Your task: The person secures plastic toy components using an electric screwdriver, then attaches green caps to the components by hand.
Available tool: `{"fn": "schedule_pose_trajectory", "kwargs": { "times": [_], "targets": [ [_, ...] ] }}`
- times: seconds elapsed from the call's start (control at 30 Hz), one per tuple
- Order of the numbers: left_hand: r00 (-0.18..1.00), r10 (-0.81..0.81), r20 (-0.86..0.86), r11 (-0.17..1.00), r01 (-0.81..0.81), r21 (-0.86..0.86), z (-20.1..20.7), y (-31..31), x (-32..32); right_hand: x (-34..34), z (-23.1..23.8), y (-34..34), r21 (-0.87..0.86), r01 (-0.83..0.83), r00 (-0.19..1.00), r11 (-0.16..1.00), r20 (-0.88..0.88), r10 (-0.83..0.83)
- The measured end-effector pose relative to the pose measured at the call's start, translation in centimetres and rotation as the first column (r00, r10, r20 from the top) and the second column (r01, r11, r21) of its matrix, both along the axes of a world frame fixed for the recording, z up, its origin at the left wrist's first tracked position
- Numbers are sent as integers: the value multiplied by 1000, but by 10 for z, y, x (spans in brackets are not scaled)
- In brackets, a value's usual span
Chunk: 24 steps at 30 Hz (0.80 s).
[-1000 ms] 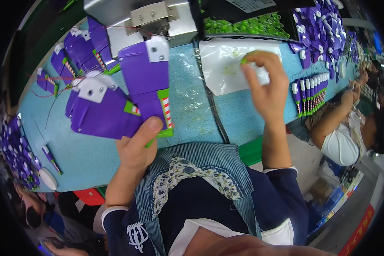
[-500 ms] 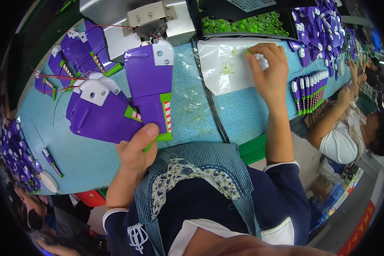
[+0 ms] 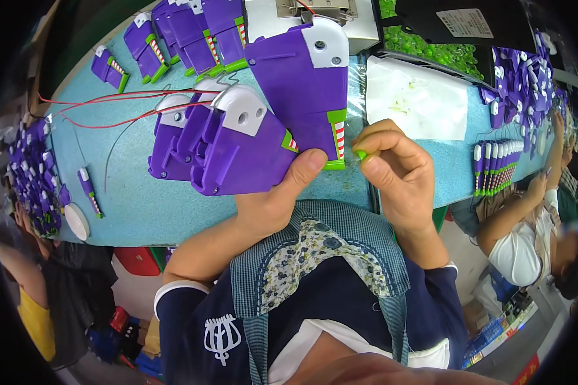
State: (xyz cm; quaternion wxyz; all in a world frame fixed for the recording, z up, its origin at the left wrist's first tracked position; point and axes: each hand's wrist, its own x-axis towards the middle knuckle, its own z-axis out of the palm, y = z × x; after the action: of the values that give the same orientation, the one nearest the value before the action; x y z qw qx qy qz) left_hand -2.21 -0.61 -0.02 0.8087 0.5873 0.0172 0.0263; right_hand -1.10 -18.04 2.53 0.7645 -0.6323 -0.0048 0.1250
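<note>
My left hand (image 3: 270,204) is closed around the lower ends of several purple plastic wing-shaped parts. One wing part (image 3: 305,80) stands upright, with a white corner, a red-and-white striped strip and a green end. Another wing part (image 3: 237,160) fans out to the left in front of others, its white corner bearing two round holes. Thin red wires trail leftward from this bunch. Beside the green end, my right hand (image 3: 401,176) pinches a small bright green plastic piece (image 3: 361,154) between thumb and fingertips. It is close to the striped strip; I cannot tell whether they touch.
Behind the wings stands a metal machine (image 3: 363,25). A tray holds many green pieces (image 3: 424,51), with a white sheet (image 3: 411,96) before it. Purple parts lie heaped at right (image 3: 523,90) and left (image 3: 32,173). Slim purple pieces (image 3: 494,163) form a row. Co-workers sit both sides.
My right hand has come from the white sheet to the wings' green end, bringing the green piece. My left hand has shifted right with the wing parts. The view has swung too.
</note>
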Motion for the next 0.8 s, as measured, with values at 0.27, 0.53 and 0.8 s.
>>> {"fn": "schedule_pose_trajectory", "kwargs": {
  "times": [0.27, 0.53, 0.8],
  "targets": [
    [999, 17, 34, 999, -18, 29, -1, 0, 0, -6, -3, 13, -147, 34, 995, 989, 98, -20],
    [995, -75, 65, 947, 51, 317, 1, 9, -4, -5, -8, 16, -83, -10, 992, 996, 122, 20],
    [948, -233, -219, 931, 152, -331, -1, 33, -9, 14, -5, 20, -273, -236, 909, 932, 278, 312]
  ]
}}
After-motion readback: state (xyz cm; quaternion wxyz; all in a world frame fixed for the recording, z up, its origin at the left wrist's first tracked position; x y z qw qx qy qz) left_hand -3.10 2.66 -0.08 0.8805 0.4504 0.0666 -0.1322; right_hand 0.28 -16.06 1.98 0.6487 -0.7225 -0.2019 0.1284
